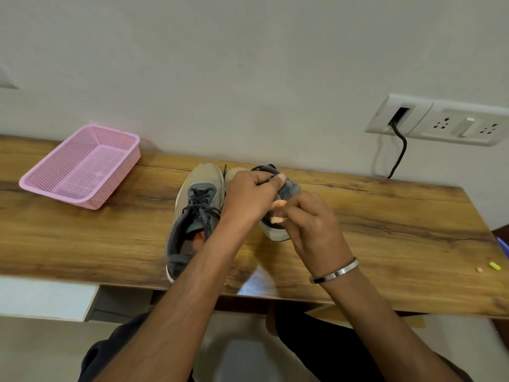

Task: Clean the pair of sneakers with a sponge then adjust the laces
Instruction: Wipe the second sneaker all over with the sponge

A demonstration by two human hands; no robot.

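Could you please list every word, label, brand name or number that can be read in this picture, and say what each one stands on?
None: no readable text shows anywhere in the head view.
Laced sneaker: no brand mark or label can be made out.
Sneaker held by the hands: mostly covered and blurred, nothing legible.
Pink basket: plain, no lettering.
Wall socket plate: no markings readable.

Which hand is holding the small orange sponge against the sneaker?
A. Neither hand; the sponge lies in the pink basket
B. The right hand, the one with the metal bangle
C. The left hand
B: the right hand, with the metal bangle on its wrist, pinches the small orange sponge against the grey sneaker that the left hand grips.
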